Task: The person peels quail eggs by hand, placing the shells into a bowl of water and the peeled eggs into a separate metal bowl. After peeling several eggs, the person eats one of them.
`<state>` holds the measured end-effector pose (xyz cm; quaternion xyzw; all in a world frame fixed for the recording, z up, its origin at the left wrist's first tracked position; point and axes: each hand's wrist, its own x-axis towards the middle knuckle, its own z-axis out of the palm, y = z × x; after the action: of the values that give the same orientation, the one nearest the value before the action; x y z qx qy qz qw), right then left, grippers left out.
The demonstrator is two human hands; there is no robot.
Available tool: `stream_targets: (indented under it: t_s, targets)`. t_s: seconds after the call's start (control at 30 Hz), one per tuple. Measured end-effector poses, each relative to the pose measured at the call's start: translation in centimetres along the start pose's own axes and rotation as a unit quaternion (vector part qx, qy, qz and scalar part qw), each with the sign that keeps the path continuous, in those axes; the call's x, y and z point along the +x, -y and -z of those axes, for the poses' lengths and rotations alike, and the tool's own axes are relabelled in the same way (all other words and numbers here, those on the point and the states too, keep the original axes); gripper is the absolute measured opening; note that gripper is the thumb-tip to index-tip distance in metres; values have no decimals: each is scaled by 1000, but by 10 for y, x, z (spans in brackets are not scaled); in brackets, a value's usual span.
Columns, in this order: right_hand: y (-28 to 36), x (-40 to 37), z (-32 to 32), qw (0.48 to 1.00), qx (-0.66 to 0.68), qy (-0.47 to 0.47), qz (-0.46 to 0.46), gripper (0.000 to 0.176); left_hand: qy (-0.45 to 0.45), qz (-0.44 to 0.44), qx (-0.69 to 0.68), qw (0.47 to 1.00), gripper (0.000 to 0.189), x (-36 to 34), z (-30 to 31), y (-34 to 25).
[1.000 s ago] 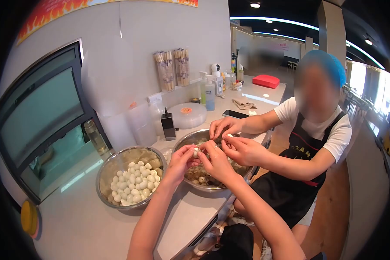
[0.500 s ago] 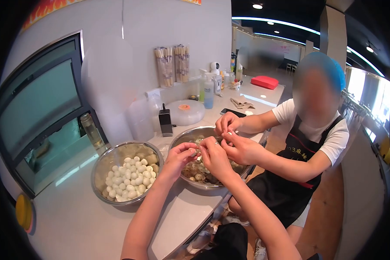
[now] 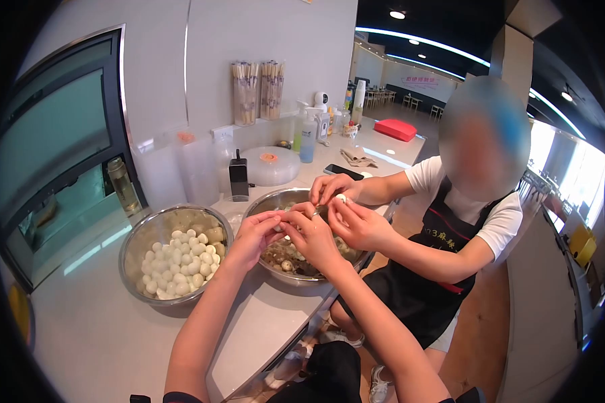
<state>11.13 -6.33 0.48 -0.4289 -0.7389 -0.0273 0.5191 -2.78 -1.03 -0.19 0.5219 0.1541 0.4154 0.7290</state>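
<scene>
Above the shell-strewn bowl (image 3: 301, 280), my left hand (image 3: 250, 240) pinches a small egg (image 3: 277, 228), seemingly mid-peel, while my right hand (image 3: 314, 240) sits against it, grip too hidden to tell; next calls for gentle picking.

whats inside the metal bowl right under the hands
Speckled eggs and darker, shell-like bits show in the metal bowl, near the front. The person's left hand, right hand and the co-worker's hands cover much else; what lies beneath them cannot be seen.
</scene>
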Motion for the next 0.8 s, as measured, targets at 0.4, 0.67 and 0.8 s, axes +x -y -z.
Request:
stream_targets:
  t_s: [0.4,0.67,0.8]
  targets:
    - [3,-1,-1,990,-140,-13,17,11,-3,12,31,999,27,-2,-6,-5]
    - [-5,-1,-3,990,-126,-59,6,12,15,24,32,999,24,1,-5,-6]
    - [-3,1,1,990,-97,-103,-11,9,27,20,55,998,25,-2,-3,-5]
